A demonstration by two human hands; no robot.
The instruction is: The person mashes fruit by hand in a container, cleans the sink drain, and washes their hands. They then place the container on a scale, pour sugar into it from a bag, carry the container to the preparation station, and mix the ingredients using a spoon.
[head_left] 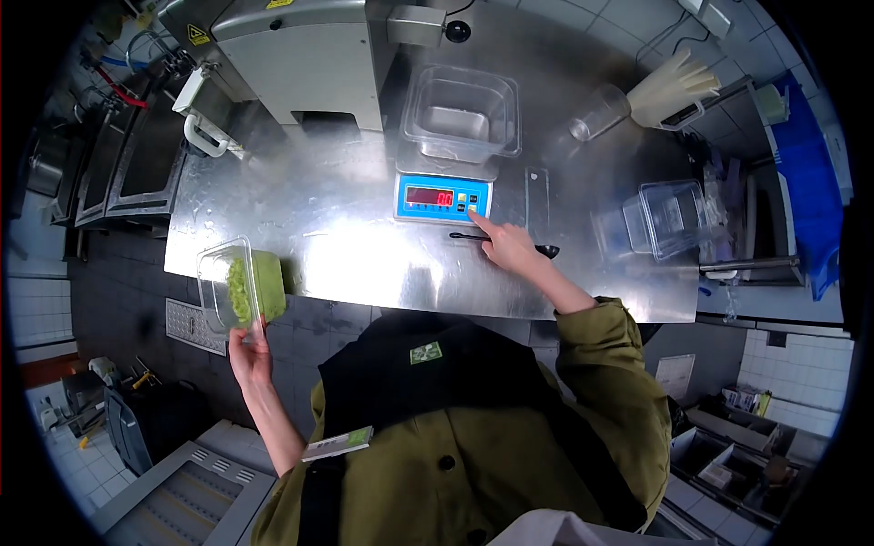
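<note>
Worktop (337, 264): was shiny steel, smeared.
Room: had dark floor (118, 300), white-tiled wall (564, 14).
Scale (428, 215): sat on worktop, read 0.0, bore clear bin (496, 123).
Left hand (253, 357): grip held tub (269, 282), tilted, at worktop's near left corner; green pieces (239, 287) inside.
Right hand (513, 251): grip was loosely curled, forefinger on scale's keypad.
Spoon (548, 251): lay partly hidden by right hand.
</note>
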